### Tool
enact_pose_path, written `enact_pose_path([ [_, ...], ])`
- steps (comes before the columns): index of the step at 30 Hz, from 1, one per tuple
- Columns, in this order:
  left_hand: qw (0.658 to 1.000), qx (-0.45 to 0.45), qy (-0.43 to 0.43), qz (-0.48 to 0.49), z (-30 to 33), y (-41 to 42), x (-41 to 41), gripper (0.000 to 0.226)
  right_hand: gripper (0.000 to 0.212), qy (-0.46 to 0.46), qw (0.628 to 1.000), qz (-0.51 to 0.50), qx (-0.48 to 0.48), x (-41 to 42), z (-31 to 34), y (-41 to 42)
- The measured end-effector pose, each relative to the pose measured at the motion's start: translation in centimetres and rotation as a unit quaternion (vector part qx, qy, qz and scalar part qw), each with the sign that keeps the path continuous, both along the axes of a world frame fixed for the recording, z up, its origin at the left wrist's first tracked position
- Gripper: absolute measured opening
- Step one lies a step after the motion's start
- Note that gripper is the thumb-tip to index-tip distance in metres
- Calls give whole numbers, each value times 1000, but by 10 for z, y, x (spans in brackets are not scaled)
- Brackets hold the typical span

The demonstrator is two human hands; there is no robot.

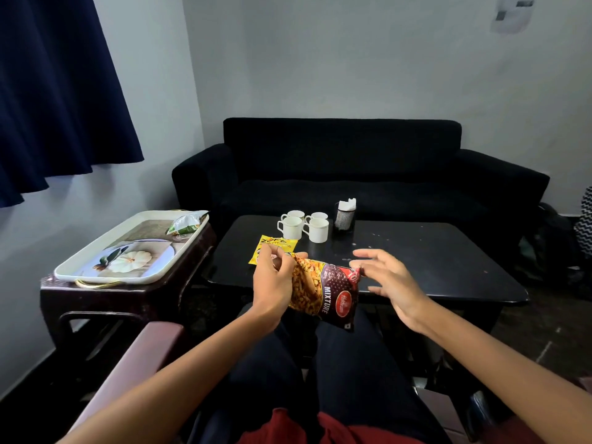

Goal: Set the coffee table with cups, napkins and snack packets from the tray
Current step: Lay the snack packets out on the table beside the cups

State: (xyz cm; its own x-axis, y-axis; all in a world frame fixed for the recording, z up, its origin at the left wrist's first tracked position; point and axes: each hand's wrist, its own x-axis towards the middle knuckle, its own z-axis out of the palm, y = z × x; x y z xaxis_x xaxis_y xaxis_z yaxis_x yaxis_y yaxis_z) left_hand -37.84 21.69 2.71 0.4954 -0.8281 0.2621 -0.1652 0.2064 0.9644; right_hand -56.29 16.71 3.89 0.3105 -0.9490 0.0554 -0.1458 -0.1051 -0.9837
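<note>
Left hand (275, 277): fingers curled, pinching the left end of the mixture packet (323, 291).
Right hand (382, 277): fingers straight and spread, beside the packet's right end; contact cannot be told.
Mixture packet: held above the near edge of the table (416, 251).
Yellow packet (272, 246): flat on table, behind left hand.
Cups (304, 225): four, clustered at far edge.
Napkin holder (345, 214): right of cups.
Tray (96, 270): on stool (96, 302), left; green packet (185, 223) at its far end.

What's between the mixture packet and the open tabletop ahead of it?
Nothing visible. The left hand holds the mixture packet at the coffee table near edge; the yellow packet and cups sit further left.
</note>
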Motion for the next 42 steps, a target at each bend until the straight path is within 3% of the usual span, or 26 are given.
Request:
enact_pose_path([
  [2,1000,6,2,1,-1,0,-1,8,15,8,999,22,-27,1,0,3],
  [7,999,-6,-4,47,-1,-1,4,12,37,-51,996,62,-43,2,2,7],
  [11,1000,1,3,15,-5,-3,5,8,9,-29,992,12,-121,3,-5,3],
  [14,1000,-1,-20,8,-4,-4,7,13,10,-13,989,-38,-144,1,-7,-3],
  [19,994,0,-113,-10,2,-9,13,20,16,-65,978,-122,-157,-3,2,-16],
  [22,984,43,-153,-74,4,-9,15,21,15,-16,961,-172,-215,-7,4,-16],
  [26,923,177,-309,-144,-6,-3,21,15,9,99,904,-166,-380,-8,6,-4],
  [30,892,167,-391,-153,-3,4,13,75,7,153,876,-82,-450,-3,9,7],
  [32,878,141,-418,-186,-3,4,7,84,5,165,863,-32,-476,0,9,11],
  [38,885,137,-298,-331,-10,5,-1,48,5,176,831,24,-527,8,6,21],
  [42,916,117,-214,-317,-11,0,2,32,11,129,864,-23,-486,5,10,17],
])
